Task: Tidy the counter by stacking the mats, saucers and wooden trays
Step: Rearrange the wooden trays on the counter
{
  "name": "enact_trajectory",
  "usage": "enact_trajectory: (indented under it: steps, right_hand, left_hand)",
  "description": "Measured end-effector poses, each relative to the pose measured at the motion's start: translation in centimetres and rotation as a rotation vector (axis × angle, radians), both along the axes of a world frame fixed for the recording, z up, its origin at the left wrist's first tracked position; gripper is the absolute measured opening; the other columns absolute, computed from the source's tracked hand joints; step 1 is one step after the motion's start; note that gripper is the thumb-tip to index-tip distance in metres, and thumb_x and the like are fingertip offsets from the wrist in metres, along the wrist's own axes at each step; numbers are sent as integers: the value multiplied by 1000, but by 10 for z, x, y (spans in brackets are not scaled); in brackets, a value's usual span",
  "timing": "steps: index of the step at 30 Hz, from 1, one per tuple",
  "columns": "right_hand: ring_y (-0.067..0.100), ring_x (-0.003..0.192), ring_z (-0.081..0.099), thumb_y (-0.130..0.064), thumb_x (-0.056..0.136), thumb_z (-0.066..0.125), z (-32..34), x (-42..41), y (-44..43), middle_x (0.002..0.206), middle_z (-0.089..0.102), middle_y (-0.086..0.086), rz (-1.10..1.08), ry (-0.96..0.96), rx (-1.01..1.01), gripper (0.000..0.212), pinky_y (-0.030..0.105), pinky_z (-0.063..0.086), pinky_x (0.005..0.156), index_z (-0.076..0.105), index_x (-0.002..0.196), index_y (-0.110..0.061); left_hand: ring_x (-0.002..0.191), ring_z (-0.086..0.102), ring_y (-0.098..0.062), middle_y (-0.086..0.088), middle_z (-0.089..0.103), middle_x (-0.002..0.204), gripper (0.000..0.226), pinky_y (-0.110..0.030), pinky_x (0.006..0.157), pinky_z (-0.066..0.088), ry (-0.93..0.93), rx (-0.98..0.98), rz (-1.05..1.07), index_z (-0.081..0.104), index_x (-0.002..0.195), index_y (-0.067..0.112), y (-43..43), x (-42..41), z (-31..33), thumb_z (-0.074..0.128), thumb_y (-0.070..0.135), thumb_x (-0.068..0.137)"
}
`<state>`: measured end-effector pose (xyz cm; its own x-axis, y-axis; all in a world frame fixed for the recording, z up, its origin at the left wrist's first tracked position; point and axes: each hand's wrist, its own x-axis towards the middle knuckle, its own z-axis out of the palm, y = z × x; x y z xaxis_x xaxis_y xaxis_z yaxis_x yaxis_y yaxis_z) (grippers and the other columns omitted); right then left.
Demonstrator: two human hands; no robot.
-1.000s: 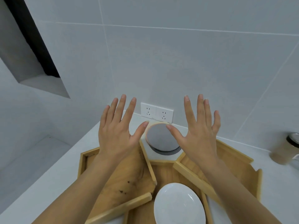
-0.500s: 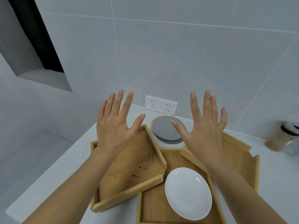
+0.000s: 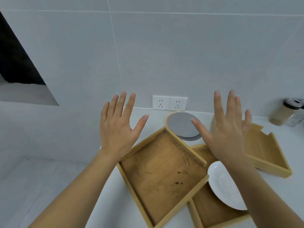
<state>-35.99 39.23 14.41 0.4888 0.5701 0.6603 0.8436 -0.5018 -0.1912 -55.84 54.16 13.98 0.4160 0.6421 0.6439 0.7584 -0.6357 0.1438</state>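
**Free the trays before stacking**

The big scuffed rectangular wooden tray (image 3: 162, 171) overlaps a second tray carrying the white oval saucer (image 3: 222, 188); round grey mats (image 3: 183, 126) sit behind. My left hand (image 3: 117, 129) and right hand (image 3: 225, 137) hover splayed — each grip wide, empty. I'd lift the saucer off first.

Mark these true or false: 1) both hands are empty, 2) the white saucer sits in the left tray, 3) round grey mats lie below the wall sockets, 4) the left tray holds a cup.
1) True: left hand and right hand are open, fingers spread, holding nothing.
2) False: the white saucer lies in the middle wooden tray.
3) True: the round grey mats lie on the counter below the wall sockets.
4) False: the left wooden tray holds nothing.
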Motion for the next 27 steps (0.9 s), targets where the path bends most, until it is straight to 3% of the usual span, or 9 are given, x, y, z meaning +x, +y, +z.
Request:
enact_trajectory:
  steps: [10,14,18,21,23,27]
  right_hand:
    - [32,139,23,-63,81,43,-16,-11,-12,152,23,17,-86,-13,-44,78,52,11,110,14,145,-28]
    - [31,129,34,-54,82,49,-34,-19,-24,148,30,18,-83,72,-33,74,51,26,100,21,144,-25]
    - [30,86,57,-36,86,56,-59,-38,-45,106,60,17,3,249,-28,68,36,44,72,22,140,-16]
    - [10,50,50,-30,86,59,-81,-57,-58,69,61,4,-33,555,-135,69,20,41,45,19,141,-16]
    - [9,46,50,-35,86,56,-95,-66,-63,59,55,-1,-73,626,-198,65,25,46,43,26,139,-12]
    - [19,45,55,-46,86,51,-100,-74,-62,52,56,5,-188,717,-229,61,35,51,49,28,131,-12]
  left_hand:
    - [136,35,-27,-10,43,144,71,-40,113,18,28,-91,-74,37,141,19,6,0,-15,20,63,88]
    - [130,42,-27,-10,52,136,68,-40,112,23,65,-200,-81,33,142,18,14,-4,-35,24,59,89]
    - [113,52,-30,-11,62,118,59,-41,102,33,118,-408,-14,35,140,12,21,-12,-64,32,49,94]
    - [109,53,-31,-10,62,117,51,-41,95,37,134,-542,11,42,135,10,24,-16,-82,39,42,95]
    - [110,53,-31,-10,60,120,51,-41,92,40,169,-603,21,43,133,11,26,-17,-91,41,43,93]
    - [114,51,-29,-7,57,125,55,-41,90,43,198,-729,34,45,131,15,26,-17,-105,42,51,91]
